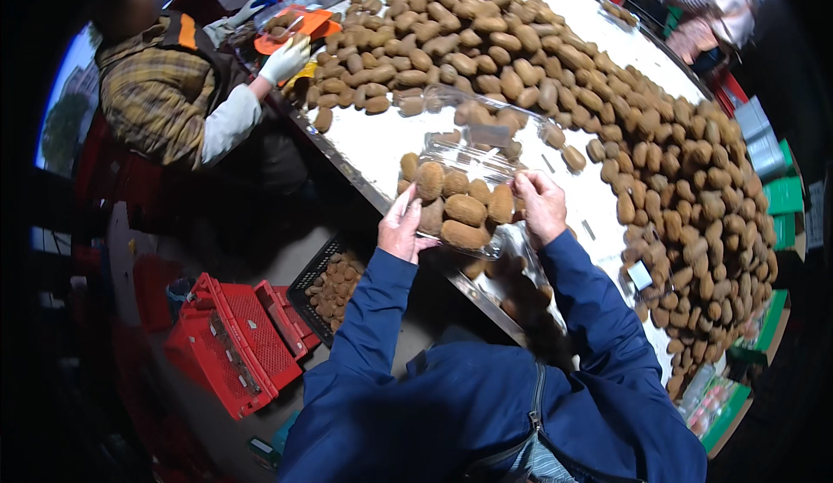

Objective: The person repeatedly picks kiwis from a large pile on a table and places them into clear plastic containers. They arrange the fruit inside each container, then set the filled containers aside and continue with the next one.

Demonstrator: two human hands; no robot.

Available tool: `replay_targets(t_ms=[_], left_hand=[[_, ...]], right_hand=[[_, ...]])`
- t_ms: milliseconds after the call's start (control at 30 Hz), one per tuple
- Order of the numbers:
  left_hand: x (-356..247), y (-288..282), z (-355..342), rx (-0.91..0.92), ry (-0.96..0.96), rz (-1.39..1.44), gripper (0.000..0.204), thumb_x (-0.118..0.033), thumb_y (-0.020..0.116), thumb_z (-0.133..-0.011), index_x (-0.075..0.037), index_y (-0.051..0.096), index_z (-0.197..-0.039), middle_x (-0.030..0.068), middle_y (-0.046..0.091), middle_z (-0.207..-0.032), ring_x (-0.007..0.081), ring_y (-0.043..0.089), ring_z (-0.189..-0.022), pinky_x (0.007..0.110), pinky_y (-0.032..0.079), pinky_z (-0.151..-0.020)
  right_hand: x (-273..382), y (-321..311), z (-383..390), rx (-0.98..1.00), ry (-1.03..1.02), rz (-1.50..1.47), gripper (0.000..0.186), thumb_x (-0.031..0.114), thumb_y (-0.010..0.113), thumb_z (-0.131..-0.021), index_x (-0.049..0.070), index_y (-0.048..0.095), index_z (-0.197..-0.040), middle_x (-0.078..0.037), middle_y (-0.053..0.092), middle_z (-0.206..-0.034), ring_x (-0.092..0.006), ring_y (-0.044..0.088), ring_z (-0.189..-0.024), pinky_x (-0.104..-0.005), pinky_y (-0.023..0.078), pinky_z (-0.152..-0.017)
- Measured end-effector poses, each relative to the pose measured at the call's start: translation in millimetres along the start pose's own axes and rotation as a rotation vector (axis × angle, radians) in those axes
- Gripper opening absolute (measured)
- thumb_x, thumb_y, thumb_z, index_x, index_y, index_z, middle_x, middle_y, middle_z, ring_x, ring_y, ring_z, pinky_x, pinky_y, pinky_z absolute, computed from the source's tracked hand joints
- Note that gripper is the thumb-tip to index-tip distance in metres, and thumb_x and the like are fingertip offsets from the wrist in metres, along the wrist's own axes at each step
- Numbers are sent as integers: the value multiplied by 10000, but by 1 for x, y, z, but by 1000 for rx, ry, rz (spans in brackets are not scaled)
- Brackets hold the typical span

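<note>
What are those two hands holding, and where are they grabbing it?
A clear plastic tray of brown kiwis. The left hand grips its left edge and the right hand grips its right edge.

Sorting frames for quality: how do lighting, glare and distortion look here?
Head view: bright light on the white round table, glare on the clear plastic clamshell tray between left hand and right hand; fisheye bends the table edge; corners black; floor dim.

Kiwis: fuzzy, matt brown skin; tray: clear glossy plastic; table: smooth white top, metal edge; crate: red plastic mesh.
</note>
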State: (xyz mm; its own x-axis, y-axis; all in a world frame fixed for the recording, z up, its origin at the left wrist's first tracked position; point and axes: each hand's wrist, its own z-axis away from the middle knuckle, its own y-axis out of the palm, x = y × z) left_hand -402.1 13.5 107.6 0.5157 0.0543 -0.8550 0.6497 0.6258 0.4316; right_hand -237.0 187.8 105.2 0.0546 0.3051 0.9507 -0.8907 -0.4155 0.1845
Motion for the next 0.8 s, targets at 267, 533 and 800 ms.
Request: replay_targets(t_ms=[267,533,800], left_hand=[[-70,-111,-94,-261,40,-85,502,-306,484,-1042,-62,374,-1466,154,567,-1327,283,650,-1110,509,599,-786],[-97,-169,-158,-364,-88,-255,396,-350,499,-1037,-103,542,-1343,61,658,-1146,174,665,-949,387,573,-691],[-88,-177,-221,-450,5,-552,280,-266,590,-970,-12,694,-1025,24,688,-843,112,596,-596,279,500,-471]], right_hand=[[-40,154,-123,212,-114,269,196,192,642,-911,9,677,-851,-96,704,-760,-149,647,-688,-324,519,-665],[-43,220,-160,241,-36,751,339,299,585,-924,-14,704,-978,-270,692,-956,-424,665,-966,-465,515,-864],[-53,215,-174,199,-178,886,360,291,563,-927,-33,704,-865,-269,685,-843,-423,686,-853,-477,528,-797]])
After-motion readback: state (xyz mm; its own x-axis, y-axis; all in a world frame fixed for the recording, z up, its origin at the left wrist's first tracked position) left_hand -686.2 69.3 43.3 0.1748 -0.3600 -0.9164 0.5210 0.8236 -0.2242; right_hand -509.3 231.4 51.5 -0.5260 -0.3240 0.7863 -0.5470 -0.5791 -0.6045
